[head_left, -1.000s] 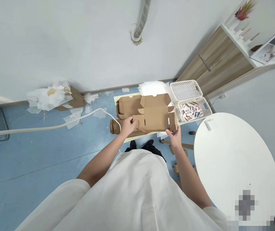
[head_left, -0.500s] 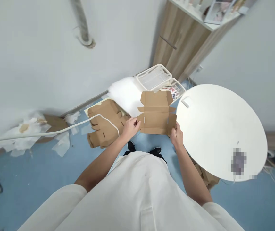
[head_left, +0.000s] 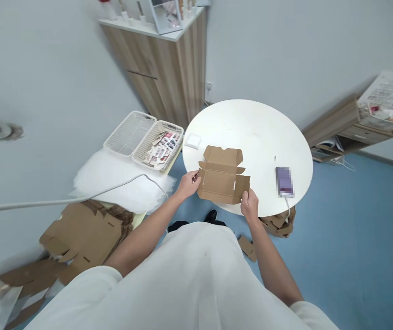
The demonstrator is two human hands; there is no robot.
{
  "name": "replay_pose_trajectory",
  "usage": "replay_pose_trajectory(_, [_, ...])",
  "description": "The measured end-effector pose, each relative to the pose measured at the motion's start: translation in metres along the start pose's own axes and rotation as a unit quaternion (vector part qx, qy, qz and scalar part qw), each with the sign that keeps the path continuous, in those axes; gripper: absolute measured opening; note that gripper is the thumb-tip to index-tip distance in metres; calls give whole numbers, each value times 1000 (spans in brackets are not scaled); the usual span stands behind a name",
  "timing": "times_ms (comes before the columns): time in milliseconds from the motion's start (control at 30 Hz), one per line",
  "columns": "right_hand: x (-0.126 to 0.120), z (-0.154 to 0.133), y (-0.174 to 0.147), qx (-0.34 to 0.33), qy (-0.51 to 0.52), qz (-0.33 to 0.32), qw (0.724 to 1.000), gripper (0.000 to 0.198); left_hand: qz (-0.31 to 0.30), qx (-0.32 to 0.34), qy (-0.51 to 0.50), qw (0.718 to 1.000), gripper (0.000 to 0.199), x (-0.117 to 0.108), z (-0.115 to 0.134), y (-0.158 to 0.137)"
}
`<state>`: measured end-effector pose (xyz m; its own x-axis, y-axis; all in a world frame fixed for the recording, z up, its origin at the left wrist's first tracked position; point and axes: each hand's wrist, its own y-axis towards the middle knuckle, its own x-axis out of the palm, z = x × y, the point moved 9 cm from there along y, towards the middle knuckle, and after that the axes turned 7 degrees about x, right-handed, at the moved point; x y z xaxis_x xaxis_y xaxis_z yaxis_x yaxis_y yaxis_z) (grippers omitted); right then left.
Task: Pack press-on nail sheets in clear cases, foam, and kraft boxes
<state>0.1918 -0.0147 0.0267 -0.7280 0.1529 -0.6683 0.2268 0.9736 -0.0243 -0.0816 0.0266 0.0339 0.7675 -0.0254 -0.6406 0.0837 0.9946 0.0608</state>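
Over the near side of the white round tabletop (head_left: 248, 123), the left hand (head_left: 188, 184) and right hand (head_left: 249, 205) are pinching opposite sides of a brown cardboard blank (head_left: 217, 181); its flaps (head_left: 224, 156) are lying open, seemingly none tucked yet. Stacked brown cardboard sheets (head_left: 88, 227) are lying near left.

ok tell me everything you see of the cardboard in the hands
The cardboard is brown, apparently an unfolded box: creased panels, side flaps, slots by the side folds, a small notch in the far edge. It is spread open, held at opposite sides by the left hand and right hand, over the near edge of the white round table; whether it touches the table is unclear.
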Motion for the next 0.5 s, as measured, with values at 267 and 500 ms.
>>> replay_pose_trajectory(267, [-10, 90, 8, 179, 35, -3, 983, 53, -62, -70, -1, 996, 45, 72, -15, 42])
replay_pose_trajectory(500, [1, 117, 8, 227, 46, 2, 973, 68, -69, -58, 27, 996, 46, 88, -29, 65])
